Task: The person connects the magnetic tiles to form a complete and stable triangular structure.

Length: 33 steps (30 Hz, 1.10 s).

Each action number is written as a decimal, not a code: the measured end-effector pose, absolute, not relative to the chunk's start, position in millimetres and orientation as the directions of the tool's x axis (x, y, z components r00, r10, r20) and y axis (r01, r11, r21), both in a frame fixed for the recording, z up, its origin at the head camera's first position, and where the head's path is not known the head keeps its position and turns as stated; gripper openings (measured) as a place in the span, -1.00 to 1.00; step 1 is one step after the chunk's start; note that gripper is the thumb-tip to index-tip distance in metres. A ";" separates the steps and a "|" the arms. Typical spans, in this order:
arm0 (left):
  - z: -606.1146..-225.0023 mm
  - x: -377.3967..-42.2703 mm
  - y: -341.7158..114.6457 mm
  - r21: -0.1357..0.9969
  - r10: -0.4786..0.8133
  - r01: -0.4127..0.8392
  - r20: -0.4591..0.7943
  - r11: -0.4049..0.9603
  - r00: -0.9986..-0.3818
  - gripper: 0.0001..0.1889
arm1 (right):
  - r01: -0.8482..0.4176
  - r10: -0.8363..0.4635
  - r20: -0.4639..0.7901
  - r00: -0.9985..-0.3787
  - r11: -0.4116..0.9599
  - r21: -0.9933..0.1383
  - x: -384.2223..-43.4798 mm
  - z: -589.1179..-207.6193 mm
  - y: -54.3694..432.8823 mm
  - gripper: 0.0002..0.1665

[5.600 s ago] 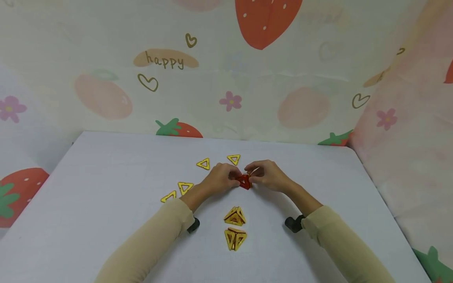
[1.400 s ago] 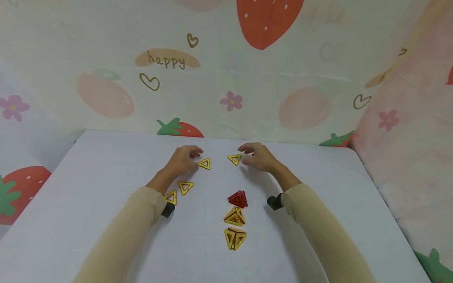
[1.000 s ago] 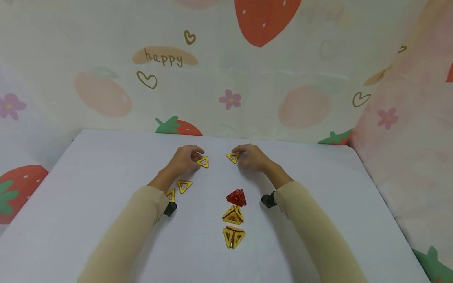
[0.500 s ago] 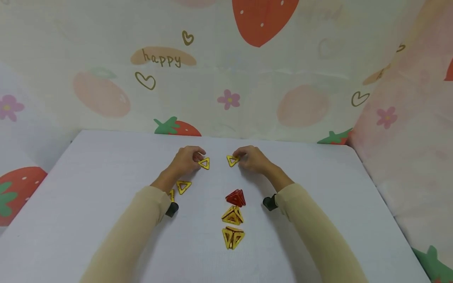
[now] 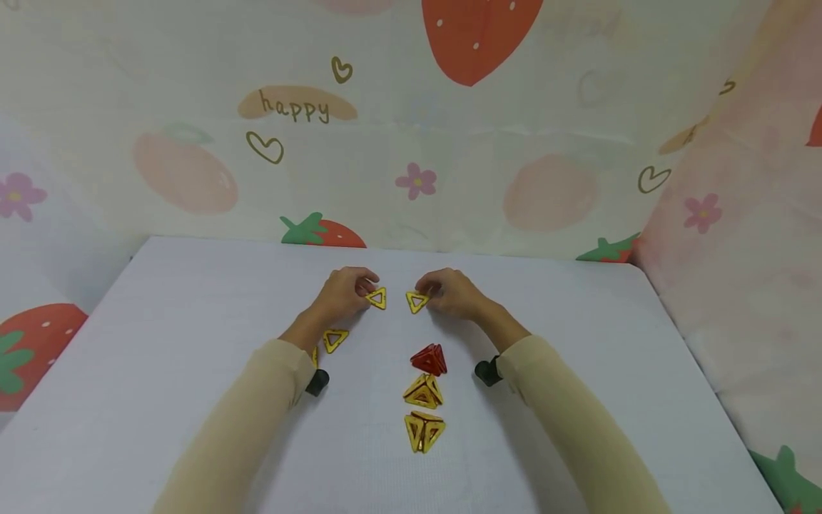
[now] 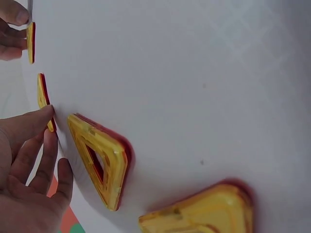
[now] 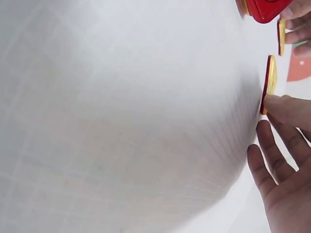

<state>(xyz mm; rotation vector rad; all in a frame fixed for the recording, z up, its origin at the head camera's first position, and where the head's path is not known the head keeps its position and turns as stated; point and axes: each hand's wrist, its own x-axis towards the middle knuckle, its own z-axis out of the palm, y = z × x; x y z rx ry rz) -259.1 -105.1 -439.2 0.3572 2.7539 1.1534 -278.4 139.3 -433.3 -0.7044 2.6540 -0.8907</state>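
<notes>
My left hand [image 5: 343, 294] pinches a yellow triangular magnetic tile [image 5: 384, 298] between thumb and fingers. Facing it across a small gap, a second yellow tile [image 5: 410, 303] is pinched by my right hand [image 5: 454, 294]. Both wrist views show these tiles edge-on, with red undersides: the left-hand tile [image 6: 43, 92] and the right-hand tile [image 7: 271, 77]. Two more yellow tiles lie by my left forearm; one [image 5: 327, 341] shows fully, while the other [image 5: 315, 357] is partly hidden. A red pyramid [image 5: 429, 360] stands nearest my hands in the middle, with two yellow pyramids behind it toward me.
The yellow pyramids [image 5: 422, 391] sit in a column down the table's middle, the closest one [image 5: 424, 431] toward my body. The white table [image 5: 546, 285] ends at a fruit-printed cloth [image 5: 475, 164] at the back. Black wrist straps [image 5: 317, 383] show under both sleeves.
The red pyramid, earlier between both hands, now stands in the column. Each hand has since taken a yellow tile, and the two tiles have moved closer together, slightly toward me.
</notes>
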 end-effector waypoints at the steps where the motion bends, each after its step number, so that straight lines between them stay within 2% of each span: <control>1: -439.6 -259.2 -104.4 0.714 0.267 0.163 -0.035 0.681 -0.963 -0.59 | -0.363 -0.518 -0.085 -0.851 0.698 -0.617 -277.8 -432.9 138.8 -0.63; 33: -441.3 -253.7 -84.9 0.726 0.331 0.215 -0.019 0.654 -0.943 -0.62 | -0.374 -0.503 -0.091 -0.859 0.740 -0.558 -275.2 -435.5 132.0 -0.66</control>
